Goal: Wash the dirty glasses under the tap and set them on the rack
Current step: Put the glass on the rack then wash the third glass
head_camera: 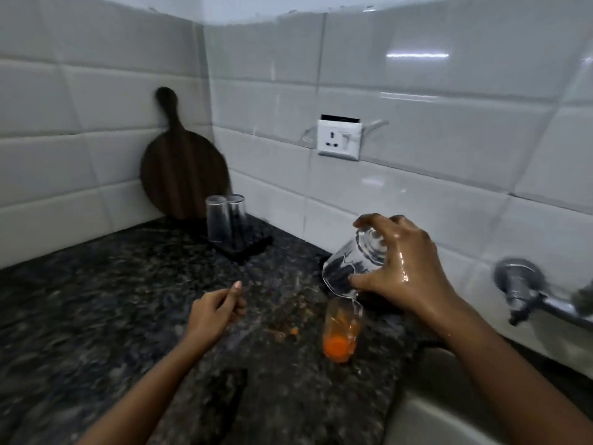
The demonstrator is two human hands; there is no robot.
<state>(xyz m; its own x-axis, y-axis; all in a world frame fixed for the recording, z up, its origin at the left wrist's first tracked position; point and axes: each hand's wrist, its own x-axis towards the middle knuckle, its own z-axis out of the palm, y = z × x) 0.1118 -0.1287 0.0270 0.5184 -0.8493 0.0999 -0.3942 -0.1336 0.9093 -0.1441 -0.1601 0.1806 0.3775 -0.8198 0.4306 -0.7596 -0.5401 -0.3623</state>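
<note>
My wet right hand [404, 268] grips a clear glass [349, 261] tilted mouth-down above the dark counter, with water dripping from its rim. Just below it stands a dirty glass [341, 329] with orange residue at its bottom. My left hand [215, 308] hovers over the counter with loosely curled fingers, holding nothing. Two clear glasses [226, 220] stand upside down on a black rack [253, 248] at the back, near the wall corner. The metal tap [526, 290] juts from the tiled wall at the right.
A dark granite counter [112, 300] carries orange stains near the dirty glass. A round wooden board [183, 168] leans in the corner. A wall socket [339, 139] sits on the tiles. The pale sink [449, 412] lies at the lower right.
</note>
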